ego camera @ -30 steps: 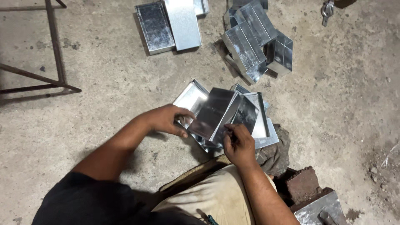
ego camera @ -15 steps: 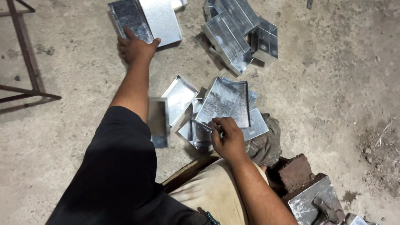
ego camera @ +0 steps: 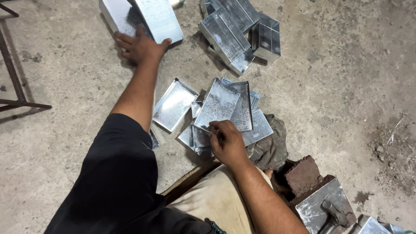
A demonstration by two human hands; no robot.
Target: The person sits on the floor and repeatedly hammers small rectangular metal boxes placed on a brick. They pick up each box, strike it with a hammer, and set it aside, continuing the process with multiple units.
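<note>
- Galvanised sheet-metal trays (ego camera: 225, 108) lie heaped on the concrete floor (ego camera: 338, 86) right before my knee; my right hand (ego camera: 227, 143) sits at the heap's near edge, fingers (ego camera: 215, 127) curled and pinching the top tray's rim.
- My left hand (ego camera: 141, 45) stretches far out, fingers spread flat on a folded metal box (ego camera: 151, 17).
- More metal boxes (ego camera: 240, 30) crowd beyond the heap.
- Grey rag (ego camera: 271, 147) and brick (ego camera: 303, 173) lie just right of my wrist.
- Rusty steel frame (ego camera: 13, 82) stands far left.
</note>
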